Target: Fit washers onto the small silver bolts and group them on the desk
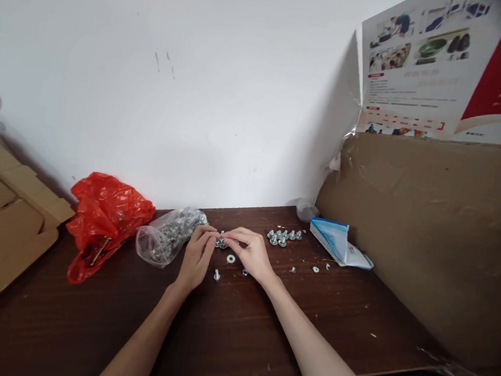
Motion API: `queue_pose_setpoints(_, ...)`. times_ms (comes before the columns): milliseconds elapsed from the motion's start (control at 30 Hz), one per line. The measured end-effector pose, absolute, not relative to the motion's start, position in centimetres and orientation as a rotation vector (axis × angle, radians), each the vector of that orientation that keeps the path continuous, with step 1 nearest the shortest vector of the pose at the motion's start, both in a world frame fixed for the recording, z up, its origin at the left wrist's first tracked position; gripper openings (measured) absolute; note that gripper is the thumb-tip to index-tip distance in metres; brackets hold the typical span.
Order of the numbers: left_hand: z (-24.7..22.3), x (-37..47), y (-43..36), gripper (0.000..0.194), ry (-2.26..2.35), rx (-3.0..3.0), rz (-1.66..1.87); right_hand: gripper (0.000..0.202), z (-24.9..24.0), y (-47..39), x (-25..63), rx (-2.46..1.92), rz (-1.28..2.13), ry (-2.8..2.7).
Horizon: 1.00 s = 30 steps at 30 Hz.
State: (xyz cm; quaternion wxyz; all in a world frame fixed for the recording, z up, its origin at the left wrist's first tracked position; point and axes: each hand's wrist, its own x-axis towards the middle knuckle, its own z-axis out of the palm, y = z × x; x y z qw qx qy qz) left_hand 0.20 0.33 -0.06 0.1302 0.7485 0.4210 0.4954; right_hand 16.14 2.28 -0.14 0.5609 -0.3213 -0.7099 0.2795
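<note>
My left hand [198,255] and my right hand [251,252] meet fingertip to fingertip over the dark table, pinched around something small that I cannot make out. Just beneath the fingertips are some metal pieces [221,244], partly covered by them. A flat washer [230,259] lies nearer to me, with a bolt [217,274] below it and a nut [244,272] beside my right hand. To the right, several bolts with washers [283,236] stand grouped in rows. Left of my left hand lies a clear plastic bag [166,240] full of metal hardware.
A red plastic bag [109,210] lies at the left, by a cardboard piece [3,217]. A blue and white packet [338,242] rests at the right, before a large cardboard box [441,230]. Small scraps dot the dark table [227,339]. A white wall stands behind.
</note>
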Motion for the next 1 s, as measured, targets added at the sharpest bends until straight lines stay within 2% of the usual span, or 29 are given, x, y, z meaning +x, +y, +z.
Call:
queue_pose_setpoints(267, -0.4, 0.1, 0.5, 0.027, 1.235, 2.103, 1.397, 0.013, -0.3, 2.3, 16.0, -0.748, 0.683, -1.661)
queue_pose_setpoints(733, -0.6, 0.0, 1.3, 0.03, 1.165, 1.445, 1.385, 0.013, -0.3, 2.3, 15.9, -0.807, 0.662, -1.626)
queue_pose_setpoints(1000, -0.8, 0.0, 1.2, 0.028, 1.118, 1.398, 1.405, 0.013, -0.7, 2.3, 15.6, -0.8, 0.713, -1.599)
